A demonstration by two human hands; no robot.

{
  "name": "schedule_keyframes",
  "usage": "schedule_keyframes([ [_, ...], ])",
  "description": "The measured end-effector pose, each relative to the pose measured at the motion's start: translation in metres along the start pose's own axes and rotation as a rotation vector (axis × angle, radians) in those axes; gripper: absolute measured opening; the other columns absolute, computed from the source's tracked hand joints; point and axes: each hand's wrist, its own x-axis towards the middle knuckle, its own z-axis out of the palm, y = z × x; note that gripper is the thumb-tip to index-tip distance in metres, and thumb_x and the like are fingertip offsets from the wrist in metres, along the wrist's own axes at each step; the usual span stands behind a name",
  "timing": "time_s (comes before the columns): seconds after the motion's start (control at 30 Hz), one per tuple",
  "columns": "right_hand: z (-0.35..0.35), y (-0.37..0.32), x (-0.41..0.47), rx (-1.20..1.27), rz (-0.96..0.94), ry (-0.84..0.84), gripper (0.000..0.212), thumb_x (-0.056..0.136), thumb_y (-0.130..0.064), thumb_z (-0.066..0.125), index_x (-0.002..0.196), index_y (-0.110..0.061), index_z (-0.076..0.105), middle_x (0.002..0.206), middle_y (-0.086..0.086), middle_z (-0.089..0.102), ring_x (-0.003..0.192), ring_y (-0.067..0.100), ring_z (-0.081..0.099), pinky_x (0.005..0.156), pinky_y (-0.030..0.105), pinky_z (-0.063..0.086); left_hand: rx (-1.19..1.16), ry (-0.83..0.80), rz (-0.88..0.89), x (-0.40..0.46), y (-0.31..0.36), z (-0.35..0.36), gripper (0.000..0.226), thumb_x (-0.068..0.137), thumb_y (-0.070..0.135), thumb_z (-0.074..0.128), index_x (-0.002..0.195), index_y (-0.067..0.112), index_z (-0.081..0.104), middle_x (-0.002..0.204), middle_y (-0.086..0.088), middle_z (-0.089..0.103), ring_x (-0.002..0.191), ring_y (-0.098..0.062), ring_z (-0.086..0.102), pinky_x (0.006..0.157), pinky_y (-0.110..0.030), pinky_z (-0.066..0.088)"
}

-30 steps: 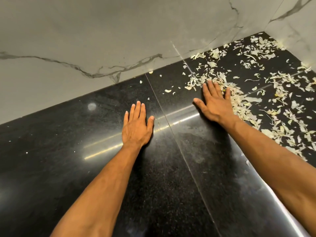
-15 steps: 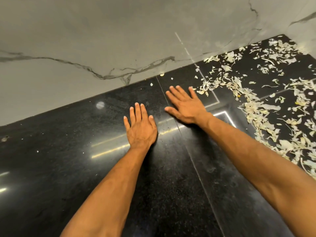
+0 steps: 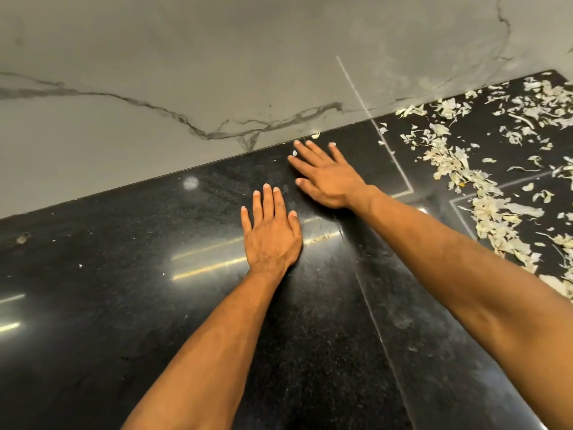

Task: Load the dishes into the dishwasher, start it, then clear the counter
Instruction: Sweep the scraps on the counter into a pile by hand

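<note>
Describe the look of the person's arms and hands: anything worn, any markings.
Both arms are bare as far as the frame shows: no sleeves, gloves, watch or bands. The left hand and right hand show no rings on the fingers in view. The nails are short and pale. No tattoos or other markings show on either forearm.

The polished stone counter (image 3: 130, 305) is black, flecked with fine pale speckles and crossed by thin light seam lines. The matte marble-look wall panel (image 3: 155, 57) behind it is pale grey, run through with dark grey branching veins. The scattered vegetable peel scraps (image 3: 459, 169) are creamy white to pale yellow against the black.
</note>
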Motion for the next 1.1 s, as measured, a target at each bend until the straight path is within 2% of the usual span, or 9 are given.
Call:
schedule_keyframes([
  [0.1,0.001,-0.004,0.021,-0.054,-0.048,-0.067,0.061,0.102,-0.052,0.020,0.156,-0.025,0.010,0.164,-0.003,-0.005,0.150,0.015,-0.007,0.119,0.049,-0.008,0.006,0.006,-0.007,0.001,0.000,0.001,0.061,0.101,0.042,0.015,0.155,0.016,0.001,0.163,-0.002,-0.005,0.150,-0.019,-0.007,0.121,-0.047,-0.002],
  [0.2,0.004,0.007,0.025,-0.040,0.005,-0.075,0.069,0.099,-0.062,0.015,0.156,-0.026,0.005,0.164,-0.005,-0.003,0.150,0.015,-0.006,0.119,0.051,-0.008,-0.004,0.009,-0.007,0.001,0.000,0.002,0.061,0.101,0.042,0.016,0.156,0.017,0.002,0.163,-0.001,-0.004,0.150,-0.019,-0.006,0.121,-0.047,-0.001],
  [0.4,-0.001,0.061,0.003,0.004,0.274,-0.021,0.074,0.095,-0.068,0.012,0.156,-0.027,0.004,0.164,-0.008,-0.002,0.150,0.015,-0.006,0.118,0.055,-0.008,-0.005,0.004,0.000,-0.001,-0.001,0.000,0.061,0.102,0.042,0.014,0.156,0.017,0.001,0.163,-0.001,-0.006,0.150,-0.019,-0.007,0.121,-0.046,-0.003],
  [0.6,-0.001,0.089,-0.023,0.036,0.633,0.061,0.083,0.094,-0.071,0.008,0.156,-0.017,0.003,0.164,0.005,-0.005,0.150,0.024,-0.007,0.116,0.060,-0.007,-0.002,0.003,0.003,-0.002,-0.001,0.000,0.061,0.102,0.042,0.013,0.155,0.016,0.000,0.163,-0.002,-0.006,0.150,-0.020,-0.007,0.119,-0.046,-0.005],
  [0.67,-0.002,0.077,-0.023,0.033,0.573,0.077,0.080,0.095,-0.069,0.010,0.156,-0.018,0.001,0.163,0.005,-0.008,0.150,0.023,-0.009,0.114,0.059,-0.010,-0.003,0.002,0.007,-0.001,-0.001,-0.001,0.061,0.102,0.042,0.013,0.155,0.016,-0.001,0.163,-0.002,-0.006,0.150,-0.020,-0.007,0.119,-0.046,-0.005],
  [0.77,0.003,0.042,-0.014,0.023,0.335,0.029,0.076,0.096,-0.067,0.012,0.156,-0.022,0.001,0.164,0.000,-0.008,0.150,0.019,-0.009,0.115,0.055,-0.012,0.000,-0.004,0.011,-0.001,0.001,-0.002,0.062,0.101,0.043,0.013,0.155,0.016,0.000,0.163,-0.002,-0.006,0.150,-0.020,-0.007,0.120,-0.047,-0.004],
  [0.83,0.008,0.030,-0.006,0.023,0.267,-0.003,0.076,0.096,-0.067,0.013,0.156,-0.022,0.003,0.164,-0.002,-0.006,0.150,0.017,-0.009,0.117,0.054,-0.012,0.004,-0.006,0.011,-0.001,0.002,-0.001,0.061,0.101,0.042,0.013,0.155,0.016,0.000,0.163,-0.002,-0.006,0.150,-0.020,-0.007,0.121,-0.047,-0.004],
  [0.93,0.006,0.040,0.001,0.045,0.327,0.009,0.076,0.096,-0.068,0.014,0.156,-0.023,0.004,0.164,-0.003,-0.004,0.150,0.017,-0.007,0.117,0.054,-0.010,0.063,0.025,0.046,0.000,0.001,-0.002,0.061,0.100,0.041,0.010,0.155,0.014,0.003,0.163,-0.003,-0.005,0.150,-0.019,-0.007,0.119,-0.046,-0.008],
  [1.1,-0.002,0.083,-0.007,0.030,0.432,0.024,0.079,0.094,-0.071,0.011,0.157,-0.024,0.003,0.164,-0.005,-0.003,0.150,0.018,-0.006,0.118,0.055,-0.007,0.084,-0.046,0.295,0.026,0.012,-0.009,0.063,0.100,0.041,0.011,0.155,0.012,0.004,0.163,-0.004,-0.007,0.149,-0.016,-0.009,0.121,-0.040,-0.008],
])
